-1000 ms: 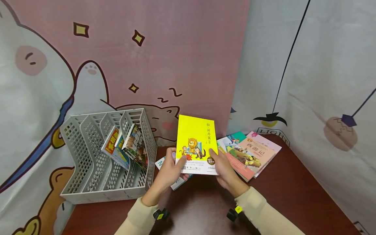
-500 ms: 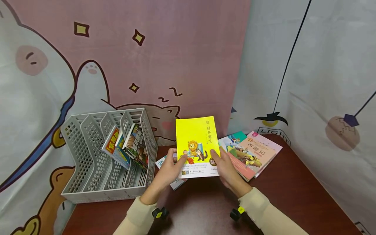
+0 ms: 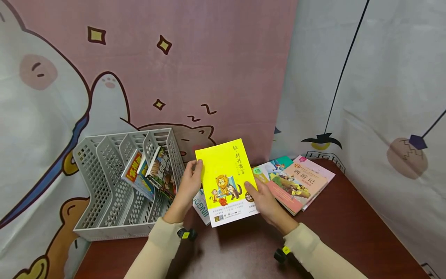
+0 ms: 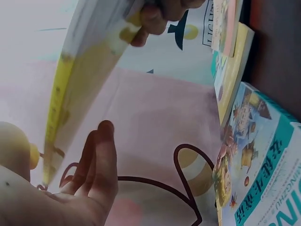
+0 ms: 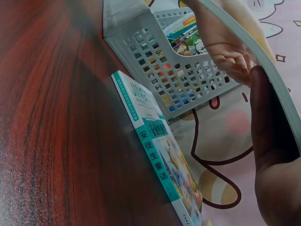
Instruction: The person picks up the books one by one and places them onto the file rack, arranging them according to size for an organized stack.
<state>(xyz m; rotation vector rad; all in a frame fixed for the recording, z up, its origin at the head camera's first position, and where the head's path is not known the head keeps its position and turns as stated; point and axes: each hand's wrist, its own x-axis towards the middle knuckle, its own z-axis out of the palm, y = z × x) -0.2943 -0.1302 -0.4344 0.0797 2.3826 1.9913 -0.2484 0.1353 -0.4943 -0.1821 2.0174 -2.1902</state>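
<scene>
A yellow book [image 3: 217, 164] with a lion picture and a white lower band is held up over the table, cover facing me. My left hand [image 3: 189, 182] holds its left edge fairly high, thumb along the cover; in the left wrist view that hand's fingers [image 4: 104, 155] lie behind the book, fairly straight. At the lower right edge my right hand [image 3: 267, 201] pinches the book, thumb on the cover and fingers behind. Beneath, a teal-and-white book [image 5: 157, 141] lies on the table, mostly hidden by the yellow one in the head view.
To the left stands a grey slotted book rack [image 3: 118, 232]. Its right compartments hold a few books, among them a red-and-blue one [image 3: 134, 172] and a dark-covered one [image 3: 163, 172]. Several books, a pink one [image 3: 297, 184] on top, lie overlapping on the brown table [image 3: 334, 232] at right.
The yellow book has turned anticlockwise and shifted left and a little down. My left hand has moved from its lower left corner up the left edge. The right hand keeps its grip.
</scene>
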